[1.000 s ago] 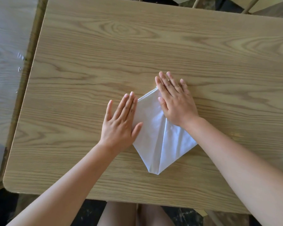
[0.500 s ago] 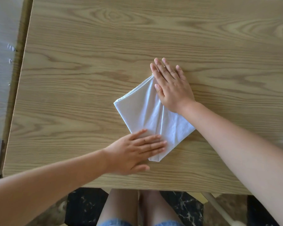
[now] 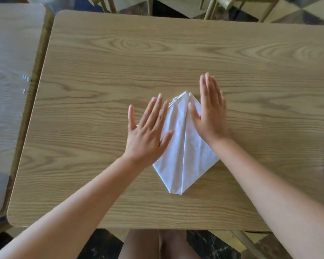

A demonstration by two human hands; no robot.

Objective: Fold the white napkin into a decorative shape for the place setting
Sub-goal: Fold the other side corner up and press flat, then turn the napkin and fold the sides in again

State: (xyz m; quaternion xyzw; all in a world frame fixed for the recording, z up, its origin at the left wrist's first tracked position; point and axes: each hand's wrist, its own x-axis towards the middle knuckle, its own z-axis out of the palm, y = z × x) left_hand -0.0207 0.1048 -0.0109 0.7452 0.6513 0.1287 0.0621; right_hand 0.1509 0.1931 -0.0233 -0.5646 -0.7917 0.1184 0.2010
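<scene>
The napkin [image 3: 183, 146] lies near the tabletop's [image 3: 101, 62] front edge, already folded into a kite with a center seam. The left hand [image 3: 148, 133] and right hand [image 3: 209, 116] rest flat and spread on its sides, gripping nothing. Further shaping likely remains.

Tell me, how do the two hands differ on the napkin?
The left hand sits nearer the person with fingers fanned and angled right; the right hand reaches further up with fingers together, pointing straight ahead. Both are open, palms down, flanking the napkin and its centre crease.
</scene>
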